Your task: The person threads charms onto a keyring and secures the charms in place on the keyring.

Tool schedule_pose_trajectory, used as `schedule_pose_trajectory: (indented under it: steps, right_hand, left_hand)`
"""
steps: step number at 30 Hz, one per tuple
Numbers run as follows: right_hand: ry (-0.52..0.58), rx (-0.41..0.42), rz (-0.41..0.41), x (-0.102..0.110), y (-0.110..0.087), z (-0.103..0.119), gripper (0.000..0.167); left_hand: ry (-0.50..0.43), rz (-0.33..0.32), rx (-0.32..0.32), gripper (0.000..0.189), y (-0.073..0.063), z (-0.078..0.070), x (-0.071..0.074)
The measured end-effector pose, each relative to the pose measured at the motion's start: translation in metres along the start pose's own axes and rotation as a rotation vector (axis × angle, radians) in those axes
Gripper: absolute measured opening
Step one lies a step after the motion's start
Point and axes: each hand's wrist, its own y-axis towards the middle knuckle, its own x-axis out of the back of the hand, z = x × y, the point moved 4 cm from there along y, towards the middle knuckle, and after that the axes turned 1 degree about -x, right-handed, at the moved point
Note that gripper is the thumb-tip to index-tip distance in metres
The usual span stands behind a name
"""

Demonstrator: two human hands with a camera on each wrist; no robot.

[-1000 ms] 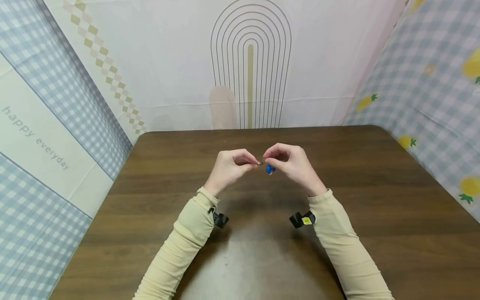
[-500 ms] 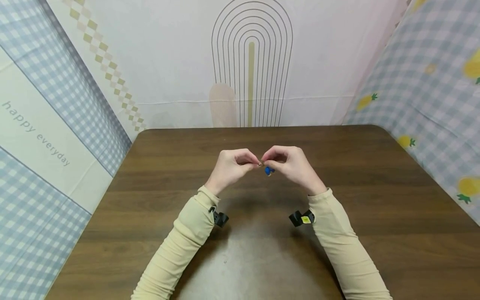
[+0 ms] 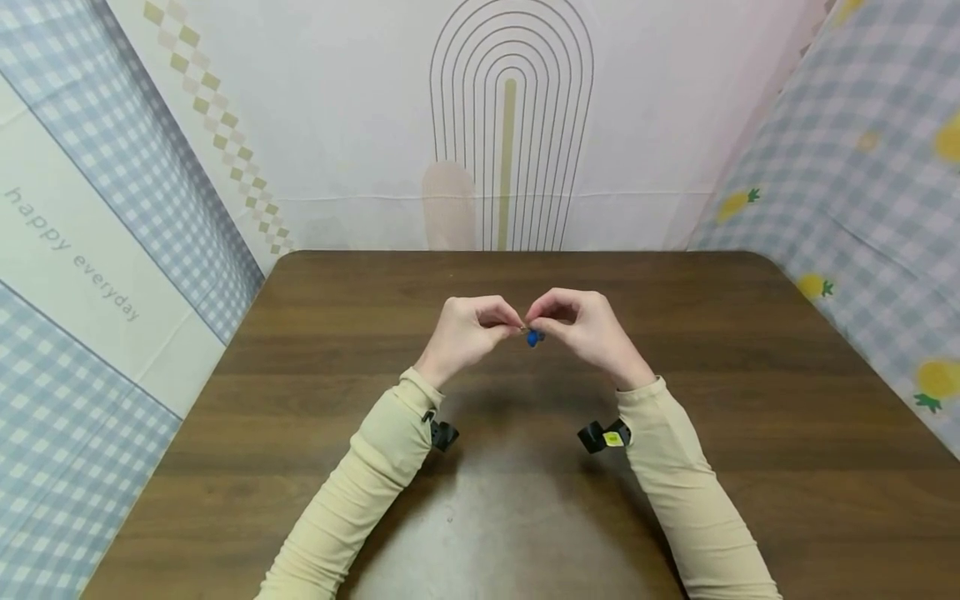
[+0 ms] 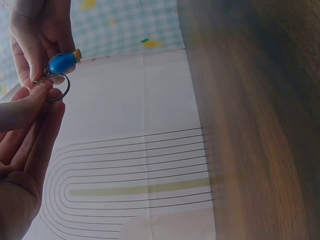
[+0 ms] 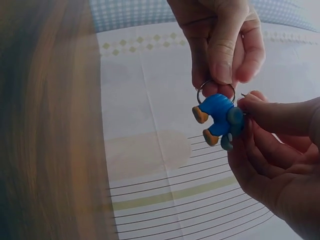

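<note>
Both hands meet over the far middle of the table, around a keychain with a small blue figurine [image 3: 532, 338]. In the right wrist view the figurine [image 5: 216, 114] has orange feet and grey-blue parts at its other end. My left hand [image 3: 467, 331] pinches the metal key ring [image 5: 199, 94] between thumb and fingers. Beside it, my right hand [image 3: 581, 323] pinches the small metal link at the figurine's end, mostly hidden by the fingertips. The left wrist view shows the ring [image 4: 69, 89] right at the left fingertips, with the blue body [image 4: 62, 63] just above.
A brown wooden table [image 3: 360, 350] lies under both arms. Behind it hangs a white cloth [image 3: 337, 125] with arch lines, and checked cloths [image 3: 840, 167] flank the sides. Each sleeved wrist carries a small black camera [image 3: 444, 436].
The hands stay close together at nearly the same spot, the left shifting slightly right. The blue figurine turns a little and hangs closer between the fingertips. The head view tilts slightly.
</note>
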Motion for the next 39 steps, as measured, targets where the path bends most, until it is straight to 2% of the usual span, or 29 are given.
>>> schedule_pose_trajectory:
  steps: [5, 12, 20, 28, 35, 39]
  right_hand:
    - [0.031, -0.009, 0.000, 0.000, 0.000, -0.002, 0.007]
    - [0.001, -0.008, -0.010, 0.000, -0.001, -0.003, 0.006]
    - [-0.063, 0.063, -0.025, 0.000, -0.002, 0.001, 0.004]
    - [-0.087, 0.113, -0.015, -0.001, -0.002, 0.002, 0.004]
    - [-0.100, 0.077, 0.044, -0.003, -0.002, 0.001, 0.006]
    - [-0.110, 0.062, 0.051, -0.003, -0.002, 0.001, 0.006]
  left_hand:
    - [0.008, -0.002, -0.007, 0.004, 0.001, -0.001, 0.000]
    - [0.005, -0.009, 0.007, 0.003, 0.002, -0.001, 0.001]
    - [0.009, -0.018, 0.039, 0.004, 0.003, 0.000, 0.004]
    - [-0.019, -0.069, 0.079, 0.004, 0.003, 0.003, 0.006]
    - [-0.114, -0.123, 0.105, 0.006, 0.002, 0.005, 0.009]
    - [-0.160, -0.157, 0.113, 0.006, 0.002, 0.005, 0.012]
